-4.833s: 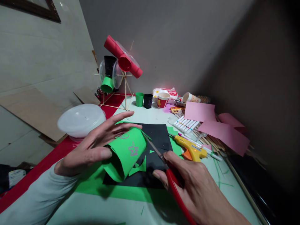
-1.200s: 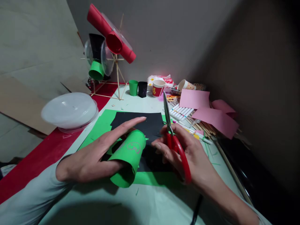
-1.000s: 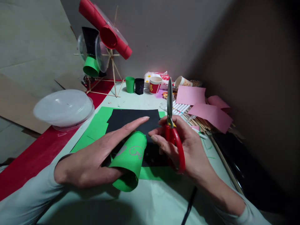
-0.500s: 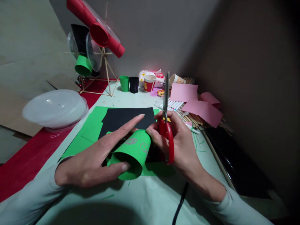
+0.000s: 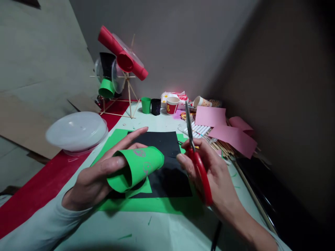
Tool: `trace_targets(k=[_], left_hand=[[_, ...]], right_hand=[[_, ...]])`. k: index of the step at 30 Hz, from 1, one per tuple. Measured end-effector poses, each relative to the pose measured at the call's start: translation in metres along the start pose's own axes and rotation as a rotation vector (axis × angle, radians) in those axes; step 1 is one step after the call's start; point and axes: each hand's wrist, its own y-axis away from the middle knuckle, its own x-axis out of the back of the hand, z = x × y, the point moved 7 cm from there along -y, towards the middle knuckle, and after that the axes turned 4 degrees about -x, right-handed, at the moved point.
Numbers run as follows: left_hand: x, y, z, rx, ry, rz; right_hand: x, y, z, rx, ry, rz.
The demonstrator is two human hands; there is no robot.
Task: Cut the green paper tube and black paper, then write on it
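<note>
My left hand [image 5: 104, 170] grips a green paper cup [image 5: 145, 162] with pinkish drawings on its side. The thumb reaches into the cup's open mouth, which faces left, and the other fingers lie behind it. To its right, my right hand [image 5: 209, 170] holds red-handled scissors [image 5: 201, 174], blades pointing up. The scissors and the cup are apart. Beneath both hands lies black paper [image 5: 170, 181] on top of green paper [image 5: 167, 205]. A small green paper piece [image 5: 142, 188] shows just under the cup.
A stick frame [image 5: 129, 96] carrying red, black and green paper tubes stands at the back left. Clear plastic lids [image 5: 75, 130] lie at left. A green cup [image 5: 146, 105], a black cup [image 5: 156, 106] and a red paper cup [image 5: 172, 105] stand behind. Pink paper [image 5: 210, 116] covers sticks at right.
My right hand has let go of the cup's edge and moved right with the scissors. My left hand has turned the cup more sideways. The camera view has shifted.
</note>
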Motion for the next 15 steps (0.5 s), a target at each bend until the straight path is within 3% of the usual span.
trace_targets(k=[5, 11, 15], left_hand=[[0.008, 0.002, 0.015, -0.166, 0.118, 0.085], [0.004, 0.01, 0.022, -0.141, 0.136, 0.169], [0.005, 0.012, 0.018, -0.096, 0.069, 0.201]], right_hand=[[-0.02, 0.008, 0.001, -0.021, 0.098, -0.181], [-0.034, 0.013, 0.002, -0.029, 0.184, -0.301], [-0.037, 0.017, 0.002, -0.017, 0.176, -0.314]])
